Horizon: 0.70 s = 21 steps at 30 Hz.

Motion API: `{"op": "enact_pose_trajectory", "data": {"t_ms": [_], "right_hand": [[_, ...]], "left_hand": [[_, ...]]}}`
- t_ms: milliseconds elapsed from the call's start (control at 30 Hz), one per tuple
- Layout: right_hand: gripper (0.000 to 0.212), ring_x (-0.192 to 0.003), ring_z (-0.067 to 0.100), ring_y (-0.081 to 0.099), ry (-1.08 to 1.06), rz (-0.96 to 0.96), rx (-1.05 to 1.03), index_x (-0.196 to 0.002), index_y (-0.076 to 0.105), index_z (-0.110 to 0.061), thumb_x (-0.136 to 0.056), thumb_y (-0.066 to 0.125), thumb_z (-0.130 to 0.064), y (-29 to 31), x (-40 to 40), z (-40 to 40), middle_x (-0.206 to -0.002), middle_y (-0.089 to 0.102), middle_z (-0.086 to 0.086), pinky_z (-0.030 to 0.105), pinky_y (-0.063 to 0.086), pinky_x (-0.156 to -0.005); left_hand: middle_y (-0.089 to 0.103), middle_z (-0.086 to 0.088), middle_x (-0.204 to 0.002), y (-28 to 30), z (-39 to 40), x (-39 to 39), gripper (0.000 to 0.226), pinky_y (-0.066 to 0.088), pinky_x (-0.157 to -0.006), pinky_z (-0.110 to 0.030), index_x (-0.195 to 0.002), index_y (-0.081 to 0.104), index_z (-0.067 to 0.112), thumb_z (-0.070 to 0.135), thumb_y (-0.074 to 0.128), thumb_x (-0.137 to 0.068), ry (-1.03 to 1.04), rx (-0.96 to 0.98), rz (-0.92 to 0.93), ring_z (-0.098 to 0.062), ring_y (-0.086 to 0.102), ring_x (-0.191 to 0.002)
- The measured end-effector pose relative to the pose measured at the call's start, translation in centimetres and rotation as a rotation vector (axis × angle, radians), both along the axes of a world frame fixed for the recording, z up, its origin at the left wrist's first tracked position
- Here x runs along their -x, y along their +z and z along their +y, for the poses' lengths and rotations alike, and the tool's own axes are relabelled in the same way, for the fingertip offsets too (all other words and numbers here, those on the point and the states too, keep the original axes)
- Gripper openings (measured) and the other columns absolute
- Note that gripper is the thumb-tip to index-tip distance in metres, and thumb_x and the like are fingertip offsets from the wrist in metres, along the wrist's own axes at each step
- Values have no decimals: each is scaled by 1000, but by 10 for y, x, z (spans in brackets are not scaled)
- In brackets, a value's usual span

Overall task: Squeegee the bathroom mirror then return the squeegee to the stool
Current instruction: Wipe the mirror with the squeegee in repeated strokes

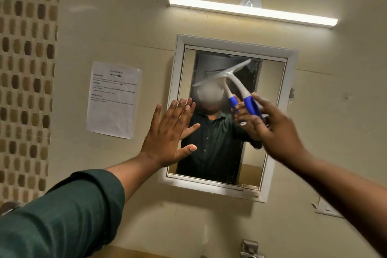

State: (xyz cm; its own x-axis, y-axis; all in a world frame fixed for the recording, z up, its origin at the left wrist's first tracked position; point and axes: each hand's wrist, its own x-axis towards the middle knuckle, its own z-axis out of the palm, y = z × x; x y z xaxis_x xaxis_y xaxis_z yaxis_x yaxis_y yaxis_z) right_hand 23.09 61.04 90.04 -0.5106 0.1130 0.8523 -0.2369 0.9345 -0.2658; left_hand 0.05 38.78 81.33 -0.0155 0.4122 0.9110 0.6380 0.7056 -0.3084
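A white-framed mirror [272, 81] hangs on the cream wall straight ahead. My right hand [274, 130] grips the blue handle of a white squeegee [240, 84]. The squeegee's blade lies tilted against the upper middle of the glass, with its reflection right beside it. My left hand [165, 132] is flat with fingers spread, pressing on the mirror's left frame edge and the glass. The mirror reflects a person in a dark green shirt. The stool is out of view.
A lit tube light [251, 9] runs above the mirror. A printed sheet of paper [114, 98] is taped to the wall left of it. Brown mosaic tiles [25, 69] cover the far left. Metal fittings [250, 248] sit at the bottom below the mirror.
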Motion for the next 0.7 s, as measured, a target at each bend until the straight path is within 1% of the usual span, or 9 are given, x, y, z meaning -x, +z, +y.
{"op": "enact_pose_trajectory", "data": {"t_ms": [33, 100, 167, 300, 400, 500, 533, 633, 700], "right_hand": [[59, -85, 9, 69, 67, 5, 105, -155, 46, -37, -103, 64, -18, -12, 13, -14, -131, 62, -3, 17, 59, -70], [58, -96, 14, 71, 98, 45, 203, -153, 46, -43, -102, 64, -22, -31, 37, -36, -132, 61, -7, 34, 66, -78], [56, -109, 15, 68, 90, 97, 250, -152, 49, -41, -102, 66, -23, -43, 56, -53, -136, 60, -7, 40, 65, -87], [54, -109, 14, 65, 151, 173, 415, -153, 50, -35, -103, 64, -20, -57, 81, -77, -134, 57, -4, 30, 65, -80], [53, -107, 14, 68, 154, 188, 487, -150, 48, -46, -104, 64, -25, -73, 91, -81, -129, 60, -8, 35, 65, -82], [53, -104, 15, 69, 134, 207, 546, -148, 48, -51, -104, 63, -26, -98, 90, -85, -119, 59, -22, 41, 65, -84], [53, -106, 16, 69, 119, 208, 555, -148, 48, -52, -104, 62, -26, -109, 87, -86, -119, 59, -22, 42, 65, -86], [53, -116, 18, 67, 76, 188, 576, -149, 46, -54, -105, 59, -28, -149, 78, -83, -133, 61, -7, 43, 63, -93], [52, -118, 10, 64, 27, 163, 610, -148, 47, -53, -104, 60, -28, -180, 70, -82, -132, 61, -11, 40, 61, -97]], "left_hand": [[-12, -9, -181, -1, -3, 2, 102, -13, -132, -58, -173, 17, 11, 81, 26, -99, -3, 9, 1, -28, -9, -168], [-7, -10, -182, -2, -12, 5, 101, -6, -132, -62, -173, 13, 13, 82, 21, -100, -19, 29, -15, -29, -5, -168], [-3, -11, -182, 0, -20, 8, 101, 3, -131, -67, -174, 8, 14, 84, 15, -100, -33, 31, -47, -31, -1, -168], [0, -13, -182, 3, -28, 11, 101, 9, -130, -70, -173, 6, 14, 84, 11, -100, -33, 34, -67, -32, 2, -168], [-1, -12, -182, 1, -28, 11, 102, 9, -130, -70, -173, 8, 13, 84, 10, -100, -52, 50, -77, -32, 1, -168], [-1, -12, -182, -4, -26, 12, 103, 8, -129, -71, -173, 8, 13, 85, 12, -99, -60, 65, -86, -32, 0, -168], [-1, -12, -182, -6, -25, 13, 103, 7, -130, -70, -173, 10, 13, 84, 13, -100, -59, 65, -85, -32, 0, -168], [-2, -11, -182, -11, -23, 15, 101, 3, -131, -67, -173, 10, 14, 83, 13, -100, -58, 59, -60, -31, -1, -168], [-5, -10, -182, -15, -21, 15, 99, 1, -131, -65, -173, 8, 15, 82, 15, -101, -62, 57, -43, -30, -3, -168]]}}
